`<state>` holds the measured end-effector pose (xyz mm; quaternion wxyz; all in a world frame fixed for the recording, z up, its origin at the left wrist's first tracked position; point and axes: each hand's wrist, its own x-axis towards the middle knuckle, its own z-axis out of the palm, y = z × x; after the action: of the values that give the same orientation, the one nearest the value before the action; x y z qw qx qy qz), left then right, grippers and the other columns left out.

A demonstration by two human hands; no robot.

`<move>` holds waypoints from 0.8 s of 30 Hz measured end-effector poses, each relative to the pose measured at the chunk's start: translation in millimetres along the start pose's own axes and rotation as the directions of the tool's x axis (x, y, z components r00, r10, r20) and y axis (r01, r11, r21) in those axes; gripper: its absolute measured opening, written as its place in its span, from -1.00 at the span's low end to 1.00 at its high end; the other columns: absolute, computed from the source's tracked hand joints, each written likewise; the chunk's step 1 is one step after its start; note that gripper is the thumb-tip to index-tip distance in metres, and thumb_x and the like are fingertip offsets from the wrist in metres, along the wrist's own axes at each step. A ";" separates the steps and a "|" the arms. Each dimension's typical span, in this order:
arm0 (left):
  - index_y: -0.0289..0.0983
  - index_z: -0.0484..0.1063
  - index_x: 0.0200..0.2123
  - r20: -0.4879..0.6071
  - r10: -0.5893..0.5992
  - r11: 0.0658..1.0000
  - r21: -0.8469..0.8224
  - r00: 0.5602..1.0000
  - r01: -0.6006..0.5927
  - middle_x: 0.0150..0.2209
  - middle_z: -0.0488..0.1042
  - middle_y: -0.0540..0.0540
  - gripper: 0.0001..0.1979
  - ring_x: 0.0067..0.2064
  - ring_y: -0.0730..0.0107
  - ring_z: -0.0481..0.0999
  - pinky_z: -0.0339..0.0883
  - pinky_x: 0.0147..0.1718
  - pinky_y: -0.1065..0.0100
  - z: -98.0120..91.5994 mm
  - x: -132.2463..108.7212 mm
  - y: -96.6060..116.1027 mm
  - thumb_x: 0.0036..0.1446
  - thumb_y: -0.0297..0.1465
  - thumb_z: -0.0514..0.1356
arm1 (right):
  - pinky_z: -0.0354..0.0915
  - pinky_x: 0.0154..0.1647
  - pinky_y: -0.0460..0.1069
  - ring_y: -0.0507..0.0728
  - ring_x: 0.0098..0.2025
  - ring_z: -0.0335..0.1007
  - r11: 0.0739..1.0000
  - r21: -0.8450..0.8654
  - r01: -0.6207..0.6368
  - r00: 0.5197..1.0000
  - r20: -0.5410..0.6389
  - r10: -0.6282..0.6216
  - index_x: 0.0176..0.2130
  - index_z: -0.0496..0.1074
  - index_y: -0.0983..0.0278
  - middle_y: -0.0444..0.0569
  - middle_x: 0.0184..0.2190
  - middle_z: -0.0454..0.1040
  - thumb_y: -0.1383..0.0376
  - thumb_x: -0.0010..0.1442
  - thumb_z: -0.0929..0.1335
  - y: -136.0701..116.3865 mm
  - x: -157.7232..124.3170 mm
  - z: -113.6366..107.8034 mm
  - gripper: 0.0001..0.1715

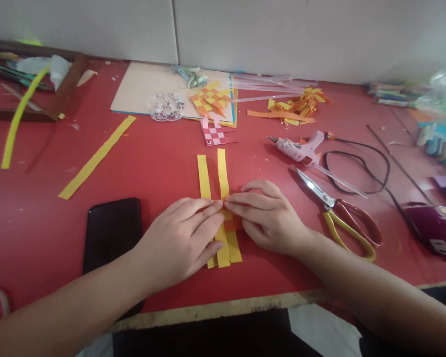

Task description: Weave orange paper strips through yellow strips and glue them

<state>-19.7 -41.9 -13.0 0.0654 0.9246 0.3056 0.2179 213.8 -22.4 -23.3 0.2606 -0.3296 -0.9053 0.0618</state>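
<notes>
Several yellow paper strips (223, 173) lie lengthwise near the table's front edge, with a bit of orange strip (231, 225) crossing them, mostly hidden by the fingers. My left hand (188, 230) rests over the strips from the left, fingertips pressed down on them. From the right, my right hand (269, 215) meets it, its fingertips pinching or pressing the strips at the same spot. Both hands' fingertips nearly touch. Beyond them sits a small pink and red woven paper fish (212, 134).
A black phone (111, 233) lies left of my left hand. Scissors (330, 203) and a pink glue gun (301, 148) are at the right. Farther back are paper sheets (141, 94), orange scraps (301, 106) and a wooden tray (65, 96).
</notes>
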 end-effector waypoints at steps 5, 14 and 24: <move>-0.44 0.45 -0.03 0.005 0.022 0.999 0.049 1.000 -0.023 0.05 0.50 -0.32 -0.69 0.02 0.01 0.49 0.43 -0.05 0.01 3.6 -0.5 -0.8 0.26 -0.36 0.14 | 0.41 -0.05 0.19 0.22 -0.09 0.33 1.000 0.007 -0.004 1.000 0.003 0.004 -0.08 0.55 0.28 -0.05 -0.12 0.59 0.50 0.11 0.28 0.8 -0.3 0.3 -0.58; -0.43 0.45 -0.03 -0.019 0.048 0.993 0.111 0.999 -0.046 0.04 0.50 -0.32 -0.71 0.03 0.03 0.51 0.45 -0.03 0.03 3.1 -2.4 3.2 0.28 -0.37 0.12 | 0.40 -0.05 0.18 0.21 -0.12 0.38 0.999 0.041 -0.024 1.000 0.003 0.024 -0.07 0.55 0.28 -0.03 -0.11 0.59 0.48 0.12 0.28 3.6 -2.7 1.9 -0.59; -0.48 0.48 -0.05 -0.024 0.058 0.990 0.131 0.998 -0.054 -0.01 0.53 -0.35 -0.71 -0.01 -0.05 0.54 0.49 -0.07 -0.01 4.4 -2.4 5.0 0.26 -0.41 0.13 | 0.41 -0.07 0.18 0.20 -0.12 0.43 0.997 0.061 -0.041 0.999 -0.014 0.042 -0.09 0.56 0.25 -0.01 -0.12 0.60 0.47 0.10 0.28 2.1 -0.6 0.1 -0.58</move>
<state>-16.8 -47.3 -16.5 -0.0055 0.9320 0.2939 0.2120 215.3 -21.1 -24.3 0.2762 -0.3406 -0.8940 0.0922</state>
